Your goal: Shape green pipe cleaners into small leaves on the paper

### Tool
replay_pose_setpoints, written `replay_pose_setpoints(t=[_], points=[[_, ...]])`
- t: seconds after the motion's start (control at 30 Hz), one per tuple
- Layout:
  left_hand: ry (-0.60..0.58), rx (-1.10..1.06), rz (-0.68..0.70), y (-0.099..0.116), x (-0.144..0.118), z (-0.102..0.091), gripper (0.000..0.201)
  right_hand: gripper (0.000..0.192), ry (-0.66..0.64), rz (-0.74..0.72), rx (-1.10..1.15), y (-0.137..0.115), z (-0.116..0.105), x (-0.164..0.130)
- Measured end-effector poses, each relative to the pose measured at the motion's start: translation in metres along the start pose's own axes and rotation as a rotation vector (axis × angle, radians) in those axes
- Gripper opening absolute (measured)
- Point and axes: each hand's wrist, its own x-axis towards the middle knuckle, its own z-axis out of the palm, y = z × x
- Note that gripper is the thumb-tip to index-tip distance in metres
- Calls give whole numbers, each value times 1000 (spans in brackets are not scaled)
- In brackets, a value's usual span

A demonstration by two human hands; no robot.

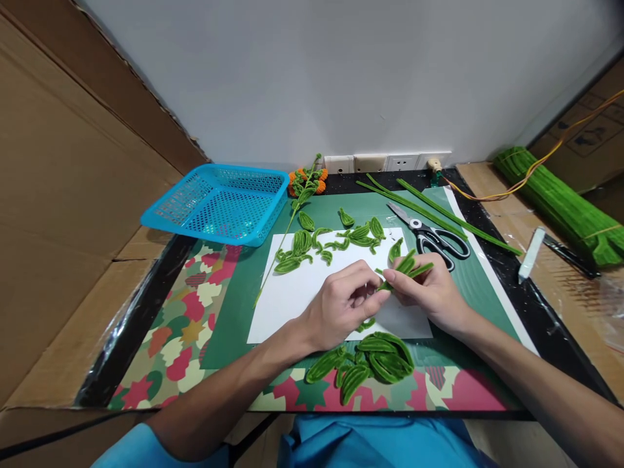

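Observation:
Several short green pipe cleaners (411, 265) fan out of my right hand (433, 289), pinched between thumb and fingers. My left hand (347, 302) meets it over the white paper (292, 302), its thumb and fingertips closed at the near end of the same pieces. Behind my hands lie small green pipe-cleaner leaves (302, 242) and curled bits. A pile of larger green leaves (385, 357) rests at the front, below my hands. Scissors (433, 237) with black and grey handles lie beyond my right hand, blades pointing away to the left.
A blue plastic basket (219, 201) stands back left, beside a flower stem with orange blooms (307, 182). Long green pipe cleaners (419, 209) lie at the back right. Farther right are a green bundle (560, 201), a white-capped pen-like tool (531, 255) and an orange cable (531, 170).

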Motion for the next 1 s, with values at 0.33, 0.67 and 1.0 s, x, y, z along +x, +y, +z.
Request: replay_pose_setpoints(t=[0.33, 0.67, 1.0], points=[[-77, -471, -361, 6, 1, 3, 27, 50, -19, 47, 26, -5, 2, 4], [-41, -344, -374, 5, 1, 5, 31, 35, 74, 26, 190, 3, 4, 6], [-4, -352, -390, 0, 4, 6, 30, 28, 164, -3, 68, 2, 1, 7]])
